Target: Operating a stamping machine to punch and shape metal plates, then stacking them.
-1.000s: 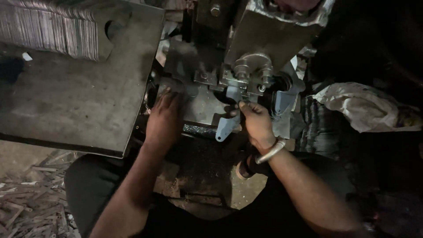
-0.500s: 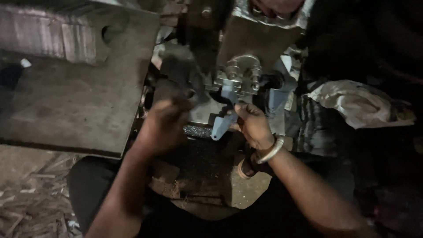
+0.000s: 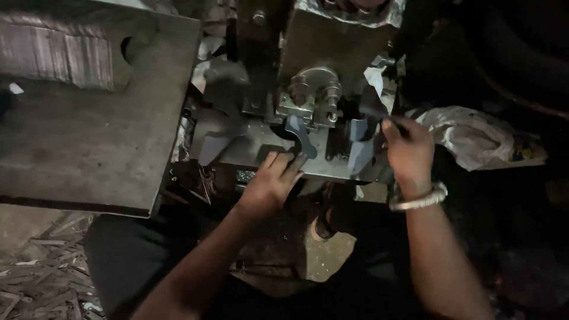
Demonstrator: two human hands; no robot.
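The left hand (image 3: 274, 181) pinches a flat grey blank (image 3: 301, 140) on the press (image 3: 320, 89) bed, fingers kept low under the die. The right hand (image 3: 408, 148) grips another blank (image 3: 363, 137) at the bed's right edge, clear of the tool

Bare forearms, no sleeves — silver bangle (image 3: 416, 200) on right wrist; dark trousers (image 3: 127, 261) over the knees.

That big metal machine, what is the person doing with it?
A person sits at a metal press machine in dim light. The left hand holds a flat grey metal piece at the machine's bed, under the tool. The right hand pinches a dark flat piece beside it. A stack of thin metal sheets waits at the left.
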